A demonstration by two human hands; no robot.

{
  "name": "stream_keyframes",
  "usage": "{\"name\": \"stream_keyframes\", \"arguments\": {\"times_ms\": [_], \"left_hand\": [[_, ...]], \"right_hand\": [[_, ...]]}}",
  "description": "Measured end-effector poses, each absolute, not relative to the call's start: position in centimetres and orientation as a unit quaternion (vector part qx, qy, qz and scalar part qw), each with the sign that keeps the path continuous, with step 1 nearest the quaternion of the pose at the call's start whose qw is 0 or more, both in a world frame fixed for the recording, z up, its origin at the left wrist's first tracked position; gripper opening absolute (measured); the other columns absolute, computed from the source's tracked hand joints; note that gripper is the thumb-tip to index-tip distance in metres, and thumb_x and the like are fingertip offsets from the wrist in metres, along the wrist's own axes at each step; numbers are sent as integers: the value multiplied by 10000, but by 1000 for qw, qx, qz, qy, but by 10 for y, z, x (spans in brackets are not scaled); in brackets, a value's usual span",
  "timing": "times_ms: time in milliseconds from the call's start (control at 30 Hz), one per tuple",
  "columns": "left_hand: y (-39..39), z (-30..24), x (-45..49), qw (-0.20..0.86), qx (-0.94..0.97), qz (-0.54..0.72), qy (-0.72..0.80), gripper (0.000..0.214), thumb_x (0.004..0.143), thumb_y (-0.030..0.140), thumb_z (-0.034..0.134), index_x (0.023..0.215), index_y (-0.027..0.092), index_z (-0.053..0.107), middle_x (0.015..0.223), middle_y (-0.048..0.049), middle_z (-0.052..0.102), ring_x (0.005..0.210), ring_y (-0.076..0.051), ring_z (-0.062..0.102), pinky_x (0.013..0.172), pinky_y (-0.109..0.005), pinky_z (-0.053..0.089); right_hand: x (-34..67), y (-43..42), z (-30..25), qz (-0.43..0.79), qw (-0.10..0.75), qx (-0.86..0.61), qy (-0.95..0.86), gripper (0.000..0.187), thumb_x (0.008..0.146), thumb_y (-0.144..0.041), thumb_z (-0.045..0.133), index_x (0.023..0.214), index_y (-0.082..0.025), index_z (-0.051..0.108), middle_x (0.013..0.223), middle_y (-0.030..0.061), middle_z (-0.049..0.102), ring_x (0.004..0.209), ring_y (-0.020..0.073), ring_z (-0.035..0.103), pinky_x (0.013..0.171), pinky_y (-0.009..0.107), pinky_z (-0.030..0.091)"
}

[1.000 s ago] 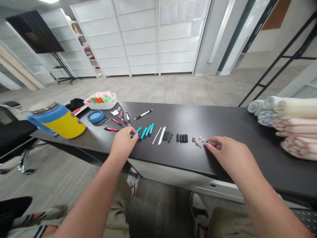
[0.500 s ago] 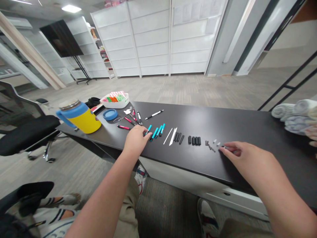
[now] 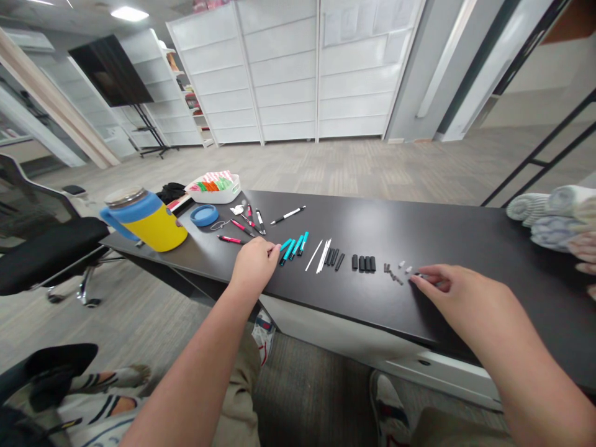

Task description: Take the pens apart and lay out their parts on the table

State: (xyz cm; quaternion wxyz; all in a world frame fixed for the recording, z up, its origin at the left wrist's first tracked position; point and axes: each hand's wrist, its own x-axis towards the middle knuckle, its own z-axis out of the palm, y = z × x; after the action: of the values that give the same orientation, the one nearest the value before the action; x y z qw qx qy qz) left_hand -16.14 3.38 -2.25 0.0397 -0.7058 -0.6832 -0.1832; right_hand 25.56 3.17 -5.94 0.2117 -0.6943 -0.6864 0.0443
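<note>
My left hand [image 3: 255,266] is closed, its thumb and fingertips pinching the near end of a teal pen barrel [image 3: 285,244]. Beside it lie several more teal barrels with black ends [image 3: 297,246]. To their right run thin white refills [image 3: 324,256], slim black tubes [image 3: 332,256], thicker black grips [image 3: 367,264] and small dark pieces like springs [image 3: 393,274]. Two small whitish tips [image 3: 408,269] sit near the fingertips of my right hand [image 3: 459,298]. That hand is pinched at the tabletop around a tiny piece, mostly hidden by the fingers.
Red and black pens [image 3: 242,228] and a white-and-black pen [image 3: 288,215] lie at the left of the dark table [image 3: 419,233]. Behind them stand a yellow-blue mug [image 3: 153,223], a blue lid [image 3: 203,215] and a white basket [image 3: 228,195]. Rolled cloths [image 3: 554,217] are piled at the right.
The teal barrel in my left hand has tipped over to the right, towards the other barrels. My right hand keeps its pinch in nearly the same place. The view has shifted slightly.
</note>
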Motion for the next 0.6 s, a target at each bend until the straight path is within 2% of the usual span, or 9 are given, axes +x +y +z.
{"name": "stream_keyframes", "arguments": {"times_ms": [233, 433, 600], "left_hand": [[33, -20, -157, 38, -721, -183, -667, 432, 1040, 389, 486, 770, 213, 773, 817, -98, 721, 835, -258, 675, 742, -342, 429], [33, -20, -158, 30, -725, -187, -663, 445, 1048, 392, 466, 756, 217, 754, 809, -89, 724, 819, -238, 674, 741, -330, 434], [34, -20, -166, 48, -702, -200, -682, 310, 1025, 343, 507, 888, 208, 751, 851, -79, 740, 842, -232, 681, 776, -319, 474]], "right_hand": [[254, 28, -51, 68, 197, -717, -665, 334, 826, -563, 667, 858, -256, 792, 786, 76, 793, 718, 286, 718, 612, 376, 445], [245, 28, -44, 51, 166, -719, -672, 286, 869, -502, 629, 867, -272, 799, 824, 58, 797, 700, 276, 699, 600, 376, 433], [243, 30, -46, 28, 169, -714, -679, 290, 883, -488, 619, 880, -262, 802, 851, 79, 801, 724, 292, 706, 602, 380, 432]]}}
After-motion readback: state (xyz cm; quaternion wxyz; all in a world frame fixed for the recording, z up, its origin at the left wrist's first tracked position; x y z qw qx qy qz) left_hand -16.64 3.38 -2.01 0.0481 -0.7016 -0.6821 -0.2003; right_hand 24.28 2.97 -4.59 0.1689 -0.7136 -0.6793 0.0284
